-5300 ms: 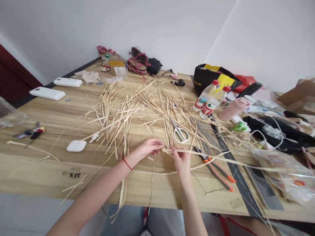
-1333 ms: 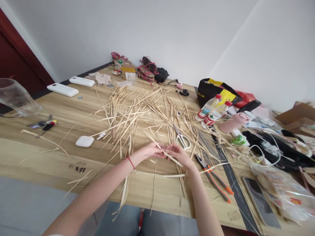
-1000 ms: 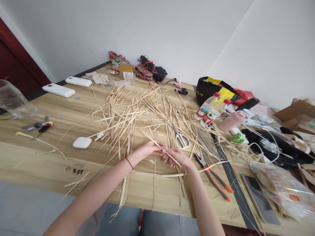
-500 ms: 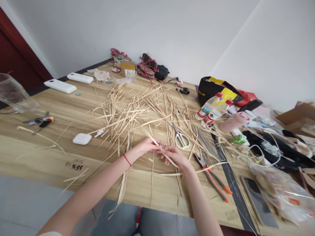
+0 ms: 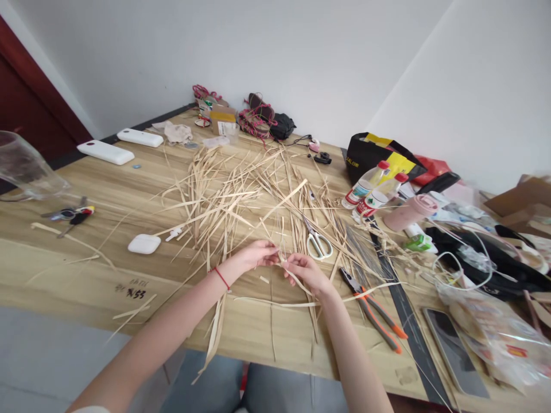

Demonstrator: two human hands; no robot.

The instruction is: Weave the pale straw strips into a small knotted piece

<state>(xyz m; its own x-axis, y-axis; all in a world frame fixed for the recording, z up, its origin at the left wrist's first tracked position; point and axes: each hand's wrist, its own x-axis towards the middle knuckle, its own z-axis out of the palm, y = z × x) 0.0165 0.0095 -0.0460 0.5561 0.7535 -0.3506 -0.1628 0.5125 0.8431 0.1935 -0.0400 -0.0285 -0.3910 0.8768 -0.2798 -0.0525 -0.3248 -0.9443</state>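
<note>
Low over the near middle of the table, my left hand (image 5: 262, 253), with a red cord round its wrist, pinches thin pale plant-fibre strips between thumb and fingers. My right hand (image 5: 305, 272) is closed on a strip (image 5: 297, 280) that runs back beneath its palm. The fingertips of both hands nearly meet, and the strips cross between them. Beyond them spreads a loose heap of dry strips (image 5: 228, 198). White-handled scissors (image 5: 318, 245) lie just past my right hand. Orange-handled pliers (image 5: 371, 308) rest to the right of my right forearm.
A white case (image 5: 144, 244) and a multi-tool (image 5: 73, 213) lie left. Two water bottles (image 5: 365, 186), a pink cup (image 5: 411, 212) and a black-yellow bag (image 5: 383, 155) stand right. A phone (image 5: 454, 350) lies near the front right. A clear pitcher (image 5: 28, 166) is far left.
A pale strip at my fingers now angles up to the right instead of the left. My left hand has drawn slightly away from my right hand, which stays nearly in place.
</note>
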